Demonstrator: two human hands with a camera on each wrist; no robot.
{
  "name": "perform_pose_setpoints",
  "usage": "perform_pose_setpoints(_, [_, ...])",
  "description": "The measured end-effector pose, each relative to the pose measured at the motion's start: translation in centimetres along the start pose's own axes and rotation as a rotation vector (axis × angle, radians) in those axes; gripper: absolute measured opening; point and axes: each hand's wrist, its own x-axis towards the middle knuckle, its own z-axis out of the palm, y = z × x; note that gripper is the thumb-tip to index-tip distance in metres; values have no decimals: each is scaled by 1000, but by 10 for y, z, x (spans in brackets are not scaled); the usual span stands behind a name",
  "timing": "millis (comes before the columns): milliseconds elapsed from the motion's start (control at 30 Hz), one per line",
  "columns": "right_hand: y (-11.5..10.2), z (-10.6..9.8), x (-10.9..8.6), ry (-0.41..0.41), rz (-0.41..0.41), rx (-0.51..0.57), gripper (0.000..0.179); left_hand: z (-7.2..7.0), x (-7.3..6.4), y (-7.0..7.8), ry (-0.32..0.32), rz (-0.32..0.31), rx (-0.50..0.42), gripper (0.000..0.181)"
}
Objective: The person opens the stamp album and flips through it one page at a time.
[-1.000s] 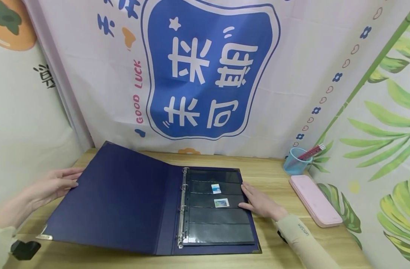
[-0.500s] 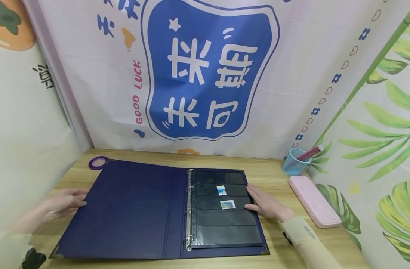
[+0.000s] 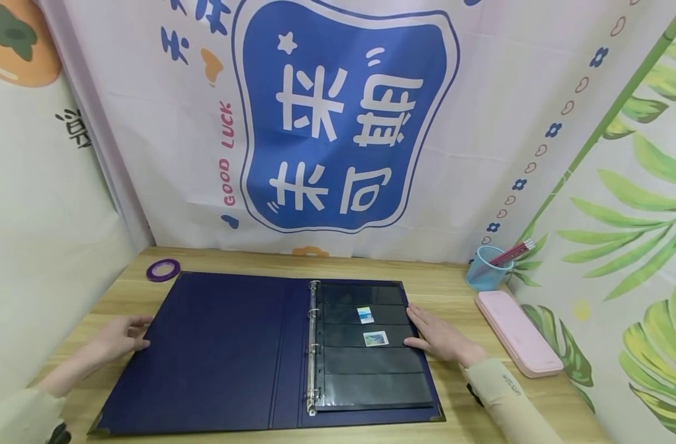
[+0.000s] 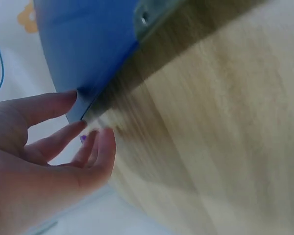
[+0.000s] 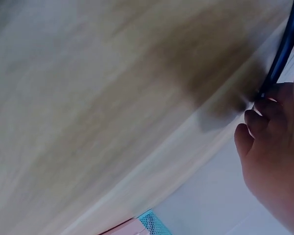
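Note:
A dark blue ring binder (image 3: 215,351) lies spread on the wooden table, its cover folded out to the left. My left hand (image 3: 118,338) is at the cover's outer edge. In the left wrist view that hand's thumb (image 4: 51,104) is on the cover (image 4: 88,39), with the index finger at its edge. On the binder's right side, my right hand (image 3: 440,336) rests along the edge, thumb on the black pocket page (image 3: 371,388). Two small stamps, a blue-and-white one (image 3: 365,315) and a green-blue one (image 3: 376,338), sit in the page's pockets. Metal rings (image 3: 313,348) run down the spine.
A purple tape roll (image 3: 162,270) lies beyond the cover's far left corner. To the right are a pink case (image 3: 517,333) and a blue mesh cup (image 3: 484,268) holding several pencils (image 3: 512,253). Printed cloth (image 3: 349,117) hangs behind the table.
The left hand has lowered the raised cover until it lies nearly flat, which has brought the purple tape roll into view. The binder and right hand have shifted slightly right.

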Motion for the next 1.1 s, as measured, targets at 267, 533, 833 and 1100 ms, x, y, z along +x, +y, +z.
perform_pose_setpoints(267, [1, -1, 3, 76, -13, 10, 80, 18, 19, 24, 204, 249, 369, 67])
perform_pose_setpoints(533, [0, 1, 26, 81, -11, 11, 79, 45, 42, 73, 201, 417, 393, 74])
perform_pose_setpoints(833, [-4, 0, 51, 82, -21, -40, 79, 81, 65, 113, 26, 433, 354, 86])
perform_pose_setpoints(1100, [-5, -4, 64, 73, -26, -16, 83, 106, 76, 133, -53, 496, 355, 89])
